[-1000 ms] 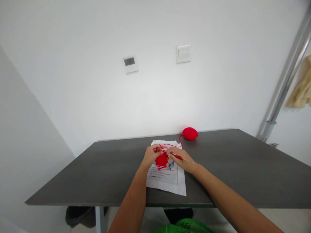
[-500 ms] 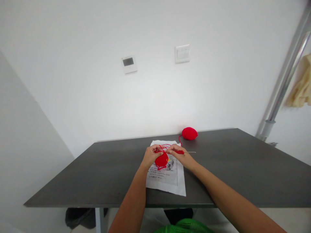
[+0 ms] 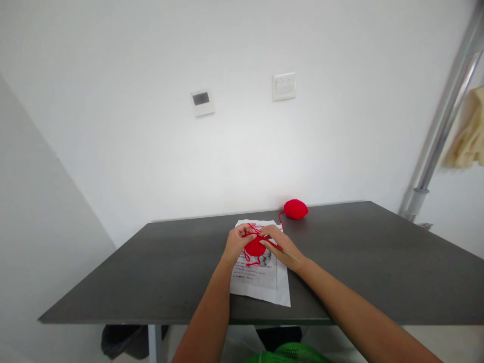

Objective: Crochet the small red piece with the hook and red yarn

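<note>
My left hand [image 3: 236, 243] pinches the upper left edge of a round red crochet piece [image 3: 256, 247], with red yarn running over its fingers. A loose yarn tail dangles below the piece. In my right hand [image 3: 282, 245] is a crochet hook [image 3: 279, 247] with a red grip; its thin metal shaft points back toward my wrist. The hook's working tip meets the piece's top edge, where my fingers hide the stitch. Beneath both hands lies a printed sheet of paper [image 3: 260, 290]. From it, a strand leads back to a red ball of yarn [image 3: 295, 209].
The dark table [image 3: 170, 272] stands against a white wall, which carries a thermostat [image 3: 203, 103] and a light switch [image 3: 284, 86]. A metal pole [image 3: 440, 131] rises at the right beside a cream cloth [image 3: 469, 133]. Under the table at left is a black bag [image 3: 123, 340].
My right hand has turned, so the hook's rear shaft now slants down toward my wrist instead of pointing right. The crochet piece has shifted slightly right, and its yellow spot is no longer visible.
</note>
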A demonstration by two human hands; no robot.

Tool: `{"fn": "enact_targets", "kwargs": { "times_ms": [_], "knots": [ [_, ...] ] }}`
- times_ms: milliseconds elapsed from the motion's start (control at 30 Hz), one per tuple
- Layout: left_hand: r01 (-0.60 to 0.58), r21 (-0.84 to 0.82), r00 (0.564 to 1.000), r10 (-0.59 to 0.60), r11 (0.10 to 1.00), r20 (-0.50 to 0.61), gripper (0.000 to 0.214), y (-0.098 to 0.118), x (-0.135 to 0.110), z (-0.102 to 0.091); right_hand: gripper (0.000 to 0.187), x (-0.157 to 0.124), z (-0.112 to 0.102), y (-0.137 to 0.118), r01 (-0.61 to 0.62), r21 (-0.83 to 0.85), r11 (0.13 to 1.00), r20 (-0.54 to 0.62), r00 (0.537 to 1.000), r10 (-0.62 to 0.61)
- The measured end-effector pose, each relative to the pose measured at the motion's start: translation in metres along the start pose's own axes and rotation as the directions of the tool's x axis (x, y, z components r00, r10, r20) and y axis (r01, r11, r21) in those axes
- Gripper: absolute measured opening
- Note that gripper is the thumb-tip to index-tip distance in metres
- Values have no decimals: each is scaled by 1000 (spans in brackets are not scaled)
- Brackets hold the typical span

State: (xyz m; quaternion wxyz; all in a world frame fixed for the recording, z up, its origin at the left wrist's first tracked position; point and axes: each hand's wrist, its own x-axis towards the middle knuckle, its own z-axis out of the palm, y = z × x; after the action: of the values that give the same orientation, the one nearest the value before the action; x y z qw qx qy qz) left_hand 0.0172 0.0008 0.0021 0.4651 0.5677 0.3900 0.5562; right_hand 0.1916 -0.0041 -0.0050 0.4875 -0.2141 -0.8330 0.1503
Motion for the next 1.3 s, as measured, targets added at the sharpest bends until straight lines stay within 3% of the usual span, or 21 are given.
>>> {"fn": "enact_targets", "kwargs": {
  "times_ms": [200, 367, 733, 1100, 1300],
  "knots": [
    [49, -42, 999, -49, 998, 11, 44, -4, 2, -1, 13, -1, -2, 3, 43, -48, 998, 38, 998, -41],
    [139, -156, 988, -125, 978, 93, 48, -5, 1, 0, 14, -2, -2, 3, 85, -91, 992, 64, 995, -79],
    [191, -373, 978, -143, 908, 154, 36, 1, -7, 12, 15, -1, 5, -4, 105, -298, 949, 63, 994, -90],
    [103, -184, 994, -107, 977, -14, 44, -6, -3, 12, 8, 2, 9, -13, 24, -357, 934, 51, 999, -6],
    [81, -34, 996, -83, 996, -39, 41, -4, -1, 10, 9, 2, 6, -13, 9, -336, 942, 74, 997, 17]
  ]
}}
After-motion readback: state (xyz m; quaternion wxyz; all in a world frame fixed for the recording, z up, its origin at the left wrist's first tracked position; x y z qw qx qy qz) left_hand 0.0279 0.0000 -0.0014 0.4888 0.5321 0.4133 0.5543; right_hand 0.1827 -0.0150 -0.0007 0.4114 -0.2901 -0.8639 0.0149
